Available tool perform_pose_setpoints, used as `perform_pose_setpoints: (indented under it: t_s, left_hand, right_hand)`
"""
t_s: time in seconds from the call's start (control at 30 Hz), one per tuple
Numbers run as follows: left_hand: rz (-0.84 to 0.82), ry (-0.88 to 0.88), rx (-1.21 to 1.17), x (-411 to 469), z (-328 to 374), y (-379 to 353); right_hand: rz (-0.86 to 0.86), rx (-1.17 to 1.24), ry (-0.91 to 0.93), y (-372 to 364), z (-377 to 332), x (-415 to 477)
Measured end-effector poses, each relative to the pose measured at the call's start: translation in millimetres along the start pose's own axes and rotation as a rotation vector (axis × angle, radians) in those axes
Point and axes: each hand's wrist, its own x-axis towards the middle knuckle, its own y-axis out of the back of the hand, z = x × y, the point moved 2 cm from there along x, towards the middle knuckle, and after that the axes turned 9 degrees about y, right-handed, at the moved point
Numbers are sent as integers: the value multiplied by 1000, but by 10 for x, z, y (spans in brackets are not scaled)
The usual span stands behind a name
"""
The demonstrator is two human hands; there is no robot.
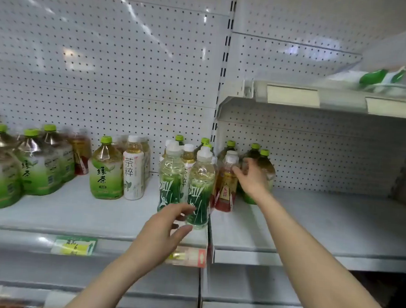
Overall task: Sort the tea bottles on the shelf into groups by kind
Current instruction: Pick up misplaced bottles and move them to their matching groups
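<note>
While glossy plastic tea bottles [200,189] are crowding the shelf [95,214], the left hand [162,229] is hovering open and the right hand [252,177] is reaching open-fingered, its grasp unclear.

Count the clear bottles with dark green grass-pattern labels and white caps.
2, side by side at the shelf's front edge: the left clear green-labelled bottle, and the right one by the left hand. Others may hide behind.

- Tea bottles [200,189]: clear glossy plastic with shiny printed labels.
- Shelf [311,230]: smooth matt painted metal.
- Back panel [107,66]: perforated metal, faintly glossy.
</note>
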Motion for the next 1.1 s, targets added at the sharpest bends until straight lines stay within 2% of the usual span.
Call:
perform_pose_setpoints:
  t_s: [0.13, 0.23, 0.43, 0.63, 0.77, 0.83, 0.97, 1.1]
  left_hand:
    - [33, 17, 29, 224, 162, -257]
    - [67, 25, 38, 334, 178, -475]
    - [52, 42, 47, 550, 286, -975]
    - [28, 125, -45, 911, 446, -1484]
    - [54, 161, -151, 976, 445, -1562]
    - [74, 170, -194, 937, 428, -1541]
    - [119, 194, -312, 836, 492, -1391]
    - [162, 204, -336, 746, 595, -1172]
  right_hand:
    - [-118, 93, -18, -172, 79, 176]
    - [-133, 123, 38, -184, 203, 230]
    - [-225, 109, 194, 205, 408, 30]
    - [-280, 222, 302, 534, 502, -341]
    - [-369, 344, 266, 580, 526, -267]
    - [-353, 433, 214, 555, 583, -126]
    - [-192, 196, 144, 330, 639, 313]
    - [-245, 114, 94, -35, 574, 653]
